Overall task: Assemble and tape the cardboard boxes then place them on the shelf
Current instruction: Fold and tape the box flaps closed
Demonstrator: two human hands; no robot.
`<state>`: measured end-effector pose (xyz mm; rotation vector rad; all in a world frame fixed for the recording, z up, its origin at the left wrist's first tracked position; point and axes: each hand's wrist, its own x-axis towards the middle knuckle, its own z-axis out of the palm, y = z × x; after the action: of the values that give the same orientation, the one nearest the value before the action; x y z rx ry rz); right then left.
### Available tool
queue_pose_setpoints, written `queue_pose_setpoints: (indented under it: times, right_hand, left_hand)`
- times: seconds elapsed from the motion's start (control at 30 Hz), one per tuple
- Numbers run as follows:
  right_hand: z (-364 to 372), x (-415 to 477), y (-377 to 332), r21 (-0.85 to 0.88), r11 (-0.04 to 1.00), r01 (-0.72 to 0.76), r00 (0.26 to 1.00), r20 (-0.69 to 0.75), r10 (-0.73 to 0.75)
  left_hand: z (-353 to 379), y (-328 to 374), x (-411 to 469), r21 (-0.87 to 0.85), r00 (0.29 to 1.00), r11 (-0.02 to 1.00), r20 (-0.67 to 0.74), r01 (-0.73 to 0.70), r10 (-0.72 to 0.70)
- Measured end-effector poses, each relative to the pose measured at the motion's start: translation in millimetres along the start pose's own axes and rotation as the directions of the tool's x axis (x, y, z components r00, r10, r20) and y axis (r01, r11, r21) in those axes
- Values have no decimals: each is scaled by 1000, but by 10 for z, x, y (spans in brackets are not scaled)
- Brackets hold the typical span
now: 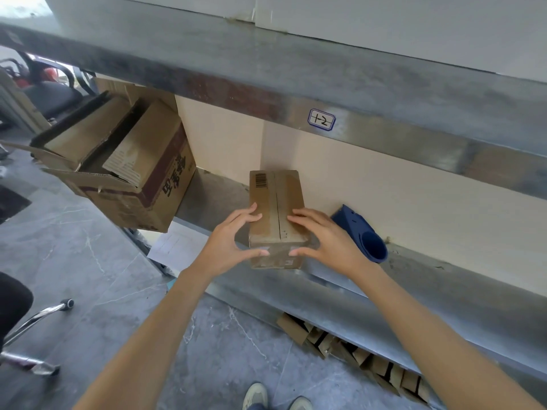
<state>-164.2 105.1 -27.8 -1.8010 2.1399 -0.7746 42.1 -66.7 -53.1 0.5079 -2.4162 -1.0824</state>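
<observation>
Brown, tape-sealed small cardboard box [276,214] rests at the grey metal shelf's [444,294] front edge, its near end pinched by left hand [233,241] and right hand [325,238], fingers above, thumbs in front.

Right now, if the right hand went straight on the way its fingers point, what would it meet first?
The small cardboard box, which the right hand holds; beyond its top, probably the left hand.
</observation>
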Motion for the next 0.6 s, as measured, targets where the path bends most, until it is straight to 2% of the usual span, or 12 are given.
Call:
queue_pose_setpoints:
  times: [0.07,0.3,0.5,0.6]
  right_hand:
    - [26,6,29,58,998,-17,998,-64,21]
    - [73,-20,44,93,995,-23,994,-101,33]
    - [233,31,-240,54,991,-121,940,-314,132]
    - [279,73,-301,91,984,-152,914,-366,175]
  left_hand:
    - [-14,-38,6,24,1000,1000,7,-11,10]
    - [32,-1,0,27,1000,999,-21,-16,16]
    - [305,253,-26,20,963,999,-268,48,-41]
    - [333,287,-16,1,945,998,-322,66,-63]
